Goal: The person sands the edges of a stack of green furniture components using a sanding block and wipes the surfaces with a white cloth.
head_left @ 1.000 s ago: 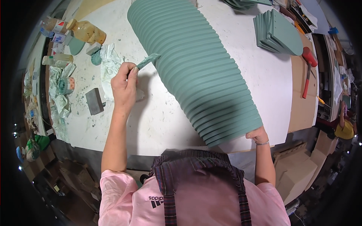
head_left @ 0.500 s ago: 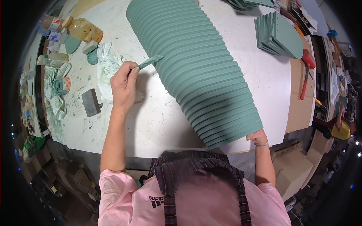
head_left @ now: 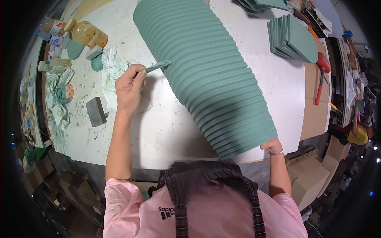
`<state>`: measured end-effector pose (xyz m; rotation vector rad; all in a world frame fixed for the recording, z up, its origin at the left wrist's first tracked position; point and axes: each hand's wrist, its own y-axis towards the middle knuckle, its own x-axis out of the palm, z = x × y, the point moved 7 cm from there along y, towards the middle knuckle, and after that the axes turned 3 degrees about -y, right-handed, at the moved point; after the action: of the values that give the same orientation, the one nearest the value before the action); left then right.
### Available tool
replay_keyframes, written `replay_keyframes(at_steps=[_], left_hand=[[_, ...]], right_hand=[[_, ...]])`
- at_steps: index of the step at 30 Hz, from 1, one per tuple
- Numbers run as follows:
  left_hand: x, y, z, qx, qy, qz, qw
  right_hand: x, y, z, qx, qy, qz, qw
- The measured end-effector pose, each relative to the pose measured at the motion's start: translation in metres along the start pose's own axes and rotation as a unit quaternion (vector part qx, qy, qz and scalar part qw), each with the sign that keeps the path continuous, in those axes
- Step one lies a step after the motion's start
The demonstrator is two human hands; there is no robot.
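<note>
A long row of overlapping green panels [head_left: 206, 75], rounded along the left edge, runs slantwise across the white table [head_left: 166, 131]. My left hand [head_left: 130, 81] is closed around a slim, green-smeared tool [head_left: 158, 65] that could be a brush or a small spatula. The tool's tip meets the rounded left edge of the panels, about midway along the row. At the row's near right corner, my right hand [head_left: 272, 146] grips the nearest panel, its fingers mostly hidden behind it. A crumpled white cloth [head_left: 112, 67] lies just beyond my left hand.
A grey block [head_left: 96, 111] lies left of my forearm. Farther left are a stained jar [head_left: 86, 33], a tub of green paste [head_left: 64, 94] and smeared rags [head_left: 53, 85]. On the right are stacked green panels [head_left: 295, 37] and a red-handled hammer [head_left: 319, 85]. A co-worker [head_left: 358, 134] is at far right.
The whole view has shifted very slightly. My left hand and the tool stay at nearly the same spot on the panel edge, and my right hand keeps its place at the corner.
</note>
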<state>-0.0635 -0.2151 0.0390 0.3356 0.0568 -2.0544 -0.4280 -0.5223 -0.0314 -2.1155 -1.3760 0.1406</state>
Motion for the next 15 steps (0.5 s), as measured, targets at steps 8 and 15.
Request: replay_keyframes(at_steps=[8,15], left_hand=[[-0.012,-0.001,0.014,-0.049,-0.141,0.034,0.988],[-0.009,0.01,0.051,0.07,0.026,0.001,0.997]], right_hand=[[-0.002,0.0,0.001,-0.007,0.007,0.004,1.0],[-0.005,-0.001,0.005,-0.01,0.008,0.011,1.0]])
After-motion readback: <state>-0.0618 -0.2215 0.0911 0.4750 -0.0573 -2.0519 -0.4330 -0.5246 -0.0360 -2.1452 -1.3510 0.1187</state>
